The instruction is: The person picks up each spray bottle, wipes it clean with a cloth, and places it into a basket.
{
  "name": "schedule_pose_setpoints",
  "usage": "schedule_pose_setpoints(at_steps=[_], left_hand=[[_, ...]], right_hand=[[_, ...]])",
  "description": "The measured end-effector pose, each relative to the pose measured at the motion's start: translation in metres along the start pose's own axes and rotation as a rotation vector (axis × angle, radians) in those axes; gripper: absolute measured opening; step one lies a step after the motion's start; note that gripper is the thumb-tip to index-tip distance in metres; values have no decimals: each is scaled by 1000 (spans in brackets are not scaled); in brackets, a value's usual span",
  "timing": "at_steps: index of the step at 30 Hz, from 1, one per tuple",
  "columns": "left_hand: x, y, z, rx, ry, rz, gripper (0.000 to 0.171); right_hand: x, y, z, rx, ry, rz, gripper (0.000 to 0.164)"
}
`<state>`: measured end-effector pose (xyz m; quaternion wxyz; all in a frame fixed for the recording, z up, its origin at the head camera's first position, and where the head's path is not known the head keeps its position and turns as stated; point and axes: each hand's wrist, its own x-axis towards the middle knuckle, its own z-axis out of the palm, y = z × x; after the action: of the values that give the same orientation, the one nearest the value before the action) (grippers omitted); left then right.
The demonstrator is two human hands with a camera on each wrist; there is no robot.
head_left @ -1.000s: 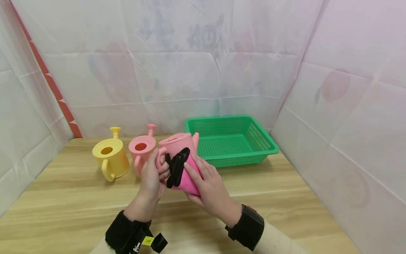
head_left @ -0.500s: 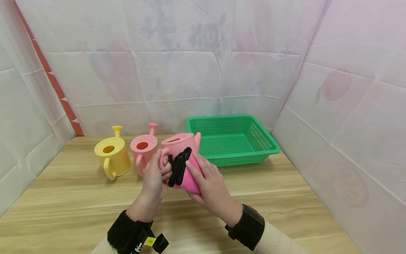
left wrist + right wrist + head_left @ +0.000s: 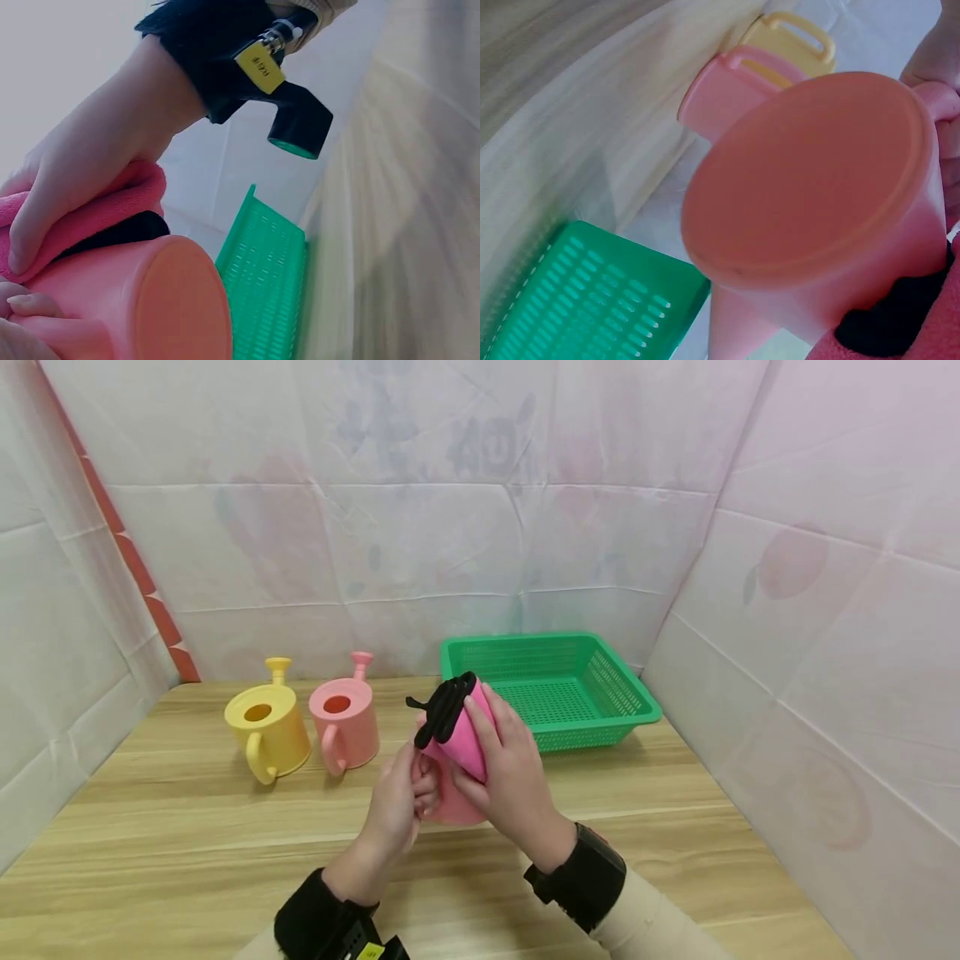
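In the head view my left hand [image 3: 393, 806] grips the handle of a pink watering can [image 3: 453, 802], lifted above the table. My right hand [image 3: 513, 772] holds a folded bright pink cloth [image 3: 468, 739] with black edging against the can's upper part, thumb on the near side. Cloth and hand hide the can's top and spout there. From the right wrist, the can's round base [image 3: 810, 180] faces the camera, with part of the spout below it. The left wrist view has the cloth [image 3: 112, 217] pressed along the can's side.
A yellow watering can [image 3: 273, 735] and another pink watering can [image 3: 356, 722] stand upright on the wooden table [image 3: 150, 827] at left. Behind my right hand is a green perforated basket [image 3: 637, 712]. Pale printed sheets [image 3: 420, 543] enclose the back and sides.
My right hand has moved the cloth upward from the can's lower side to its upper part. The can has turned, and its top and spout have gone from sight in the head view.
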<state>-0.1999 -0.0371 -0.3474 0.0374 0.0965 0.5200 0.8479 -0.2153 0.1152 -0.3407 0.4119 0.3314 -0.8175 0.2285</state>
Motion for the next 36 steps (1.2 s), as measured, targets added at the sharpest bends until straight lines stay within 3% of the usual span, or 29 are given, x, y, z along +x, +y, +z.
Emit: schedule_pose_setpoints(at_steps=[10,16,21,26,36], left_hand=[[2,7,-5,-29,107,-4,35],[1,15,-7,-94,107,17,41],[2,25,-10,-136,135,89,41],[5,35,-11,-168,112,120,40],[3,33,-8,-168,104,135,40]], right_hand=[[-13,-3,3,-30,-38,-100,76],[-22,-5,3,-27,-54,-146,73],[-28,-5,1,-19,-92,-180,67],[-30,-4,1,-1,-109,-173,69],[-28,-4,4,35,-48,-160,59]])
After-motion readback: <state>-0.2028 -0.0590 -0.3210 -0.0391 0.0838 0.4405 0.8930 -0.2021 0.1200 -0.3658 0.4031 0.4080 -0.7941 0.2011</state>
